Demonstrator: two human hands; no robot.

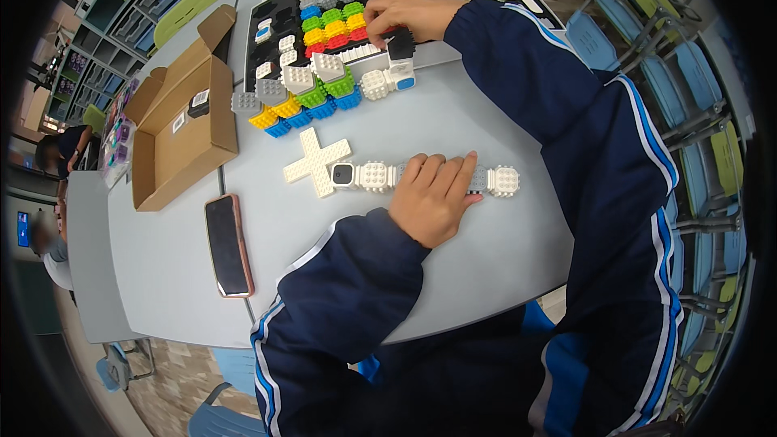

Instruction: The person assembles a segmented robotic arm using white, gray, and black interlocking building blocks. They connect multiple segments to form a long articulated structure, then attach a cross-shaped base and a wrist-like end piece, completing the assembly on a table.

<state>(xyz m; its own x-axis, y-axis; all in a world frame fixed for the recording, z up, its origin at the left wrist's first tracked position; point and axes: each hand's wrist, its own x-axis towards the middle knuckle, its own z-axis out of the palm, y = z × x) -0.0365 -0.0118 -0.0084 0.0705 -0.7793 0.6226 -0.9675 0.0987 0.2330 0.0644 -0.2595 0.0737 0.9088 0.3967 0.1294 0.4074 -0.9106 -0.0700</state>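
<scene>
Count from my feed: two hands, left hand (433, 198) and right hand (405, 14). One white cross-shaped piece (312, 158). One chain of white studded cubes (429, 178); I see three cubes clear, rest hidden under left hand. One open cardboard box (174, 133), two small items inside. One phone (228, 244), face down on one table (486, 105). One black sorting tray (279, 20). Coloured blocks beside tray too packed to count. Blue chairs right: at least three.

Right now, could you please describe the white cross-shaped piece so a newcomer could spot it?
On the grey table, find the left hand resting on a row of white studded blocks. The cross-shaped piece caps that row's left end: flat, white, plus-shaped, unlike the cubes.
</scene>
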